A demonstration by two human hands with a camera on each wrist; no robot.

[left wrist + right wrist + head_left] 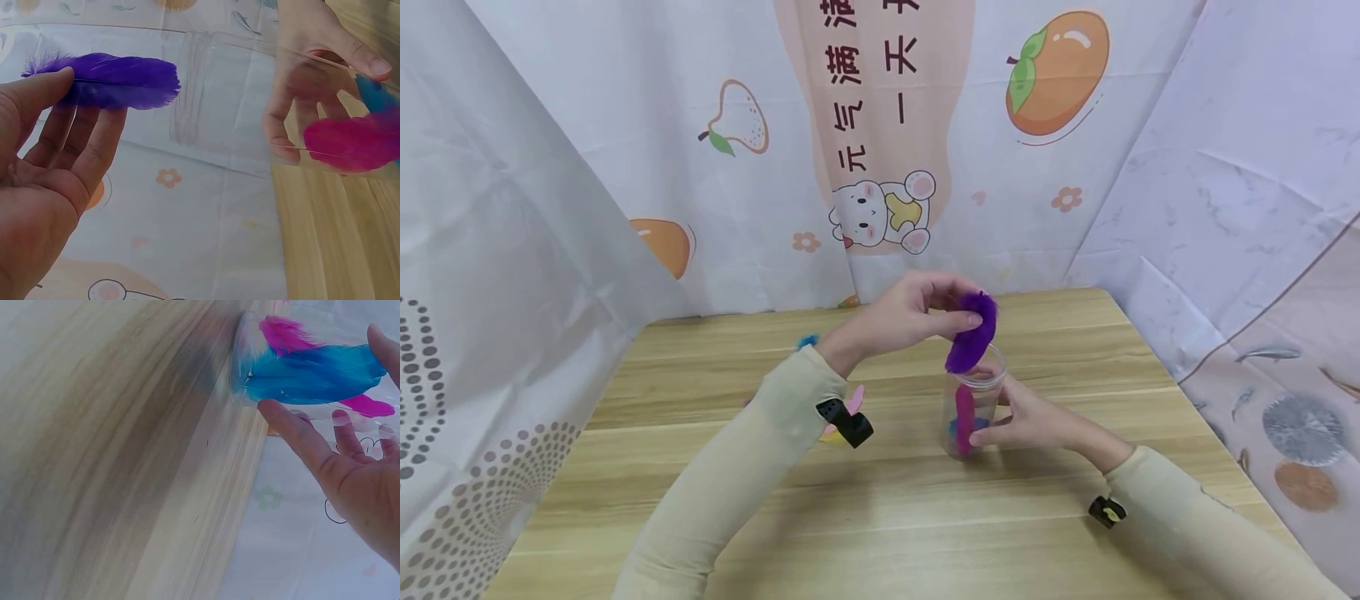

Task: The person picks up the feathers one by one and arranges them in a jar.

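Note:
My left hand [917, 308] pinches a purple feather [974, 335] between thumb and fingers, its lower tip right at the mouth of a clear plastic jar [977, 377]. In the left wrist view the purple feather [125, 80] points toward the threaded rim of the jar [194, 87]. Around the jar's side curls my right hand [1033, 417], holding it upright on the table. Inside the jar are a magenta feather [965, 417] and a blue feather [312, 374], the blue one showing large in the right wrist view.
Behind my left forearm lie more feathers, among them a blue one [807, 341] and a pink one [855, 400], partly hidden by the sleeve. The wooden table [910, 533] ends at a printed curtain [760, 217] at the back.

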